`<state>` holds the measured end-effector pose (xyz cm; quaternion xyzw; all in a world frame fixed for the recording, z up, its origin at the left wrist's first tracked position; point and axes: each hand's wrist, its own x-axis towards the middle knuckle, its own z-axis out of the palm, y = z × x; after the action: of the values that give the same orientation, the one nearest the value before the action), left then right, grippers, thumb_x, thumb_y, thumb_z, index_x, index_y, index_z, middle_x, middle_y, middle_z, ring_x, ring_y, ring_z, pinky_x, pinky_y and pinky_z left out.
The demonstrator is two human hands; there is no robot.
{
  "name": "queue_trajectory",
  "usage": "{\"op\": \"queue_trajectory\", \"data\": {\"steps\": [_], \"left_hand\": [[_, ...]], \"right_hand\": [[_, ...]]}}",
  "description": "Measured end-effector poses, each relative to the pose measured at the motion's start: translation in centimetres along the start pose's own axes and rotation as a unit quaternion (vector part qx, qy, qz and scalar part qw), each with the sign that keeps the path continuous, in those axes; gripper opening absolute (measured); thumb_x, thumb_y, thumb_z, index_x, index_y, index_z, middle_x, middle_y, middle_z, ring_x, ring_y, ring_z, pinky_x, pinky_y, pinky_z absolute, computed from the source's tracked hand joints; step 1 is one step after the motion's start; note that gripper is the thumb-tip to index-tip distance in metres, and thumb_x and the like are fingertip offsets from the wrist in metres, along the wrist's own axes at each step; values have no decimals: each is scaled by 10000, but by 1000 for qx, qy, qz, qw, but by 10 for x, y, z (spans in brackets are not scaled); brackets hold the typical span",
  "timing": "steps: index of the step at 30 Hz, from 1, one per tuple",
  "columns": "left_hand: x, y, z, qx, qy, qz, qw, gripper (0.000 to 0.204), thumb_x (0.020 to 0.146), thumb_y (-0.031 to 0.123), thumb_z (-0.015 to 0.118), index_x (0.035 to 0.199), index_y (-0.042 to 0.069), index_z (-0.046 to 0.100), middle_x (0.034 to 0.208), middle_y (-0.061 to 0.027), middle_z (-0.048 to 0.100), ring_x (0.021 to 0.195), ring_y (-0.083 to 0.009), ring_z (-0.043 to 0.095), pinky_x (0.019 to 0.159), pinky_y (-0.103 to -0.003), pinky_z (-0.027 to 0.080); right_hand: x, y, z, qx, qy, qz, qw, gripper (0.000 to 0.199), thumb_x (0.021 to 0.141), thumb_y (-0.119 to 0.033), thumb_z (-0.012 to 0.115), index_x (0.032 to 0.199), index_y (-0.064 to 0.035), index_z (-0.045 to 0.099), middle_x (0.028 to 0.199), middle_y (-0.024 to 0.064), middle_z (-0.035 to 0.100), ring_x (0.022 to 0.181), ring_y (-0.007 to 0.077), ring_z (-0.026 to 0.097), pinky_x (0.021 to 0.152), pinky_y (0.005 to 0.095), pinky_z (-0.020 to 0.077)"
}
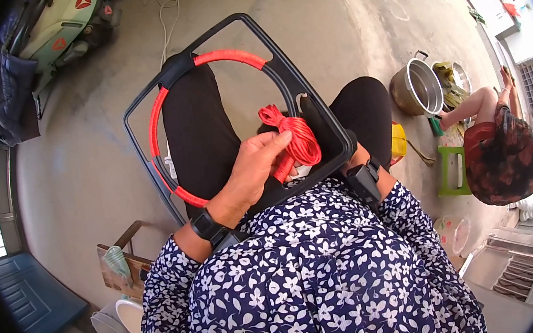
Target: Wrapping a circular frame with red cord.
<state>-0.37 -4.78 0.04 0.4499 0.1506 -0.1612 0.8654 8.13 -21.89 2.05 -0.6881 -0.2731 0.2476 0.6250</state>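
A black frame (323, 116) with rounded corners lies tilted across my lap. Inside it sits a ring, with red cord wrapping (229, 55) tightly round several stretches of it. My left hand (252, 168) reaches over the frame's near side and pinches a bundle of red cord (300, 142), looped and tied at its upper end. The bundle rests against the near right part of the ring. My right hand (357, 155) is behind the frame's right corner; only its wrist side shows, and its fingers are hidden. Dark bands with small boxes circle both wrists.
At the right, a person in a dark red patterned top (505, 154) sits by a green stool (453, 171). A large metal pot (408, 90) stands near that person. A wooden stool (118, 268) is at my left, and a green scooter (63, 25) stands far left.
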Motion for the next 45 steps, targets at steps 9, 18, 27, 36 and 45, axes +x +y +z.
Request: {"op": "queue_trajectory", "data": {"steps": [9, 18, 27, 36, 45], "left_hand": [[5, -7, -16, -141, -54, -82, 985, 456, 1007, 349, 326, 1112, -29, 559, 895, -151, 640, 708, -198, 623, 615, -296, 521], [5, 1, -11, -107, -45, -76, 990, 439, 986, 358, 375, 1039, -29, 576, 848, -130, 643, 685, -169, 619, 599, -270, 506], [7, 1, -2, -46, 20, -46, 998, 169, 914, 192, 585, 923, 24, 569, 758, -126, 650, 591, -158, 621, 514, -257, 509], [10, 7, -4, -41, 8, -26, 999, 136, 916, 161, 555, 898, 28, 572, 762, -130, 652, 586, -170, 624, 523, -266, 514], [7, 5, -4, -14, 5, -8, 1000, 126, 913, 125, 568, 921, 1, 585, 794, -111, 650, 638, -159, 631, 587, -254, 535]], "right_hand": [[-63, 33, -43, -258, 141, -44, 955, 519, 877, -118, 591, 1343, 5, 399, 1258, 124, 540, 1112, 243, 557, 943, 336, 438], [-99, 38, -86, -252, 188, 17, 949, 315, 926, -64, 486, 1237, -18, 505, 1167, 80, 572, 1016, 187, 585, 862, 299, 490], [-117, 5, -48, 423, 256, 187, 849, 288, 944, -266, 553, 1147, -62, 566, 728, -7, 539, 613, 128, 543, 612, 252, 471], [-145, 119, -209, -159, 412, -16, 897, 217, 915, -114, 569, 1119, -64, 519, 912, 44, 565, 852, 155, 557, 770, 312, 489], [-29, 18, -56, -376, -92, -140, 911, 390, 891, -160, 605, 1222, 25, 513, 1065, 88, 608, 976, 137, 580, 827, 273, 474]]}}
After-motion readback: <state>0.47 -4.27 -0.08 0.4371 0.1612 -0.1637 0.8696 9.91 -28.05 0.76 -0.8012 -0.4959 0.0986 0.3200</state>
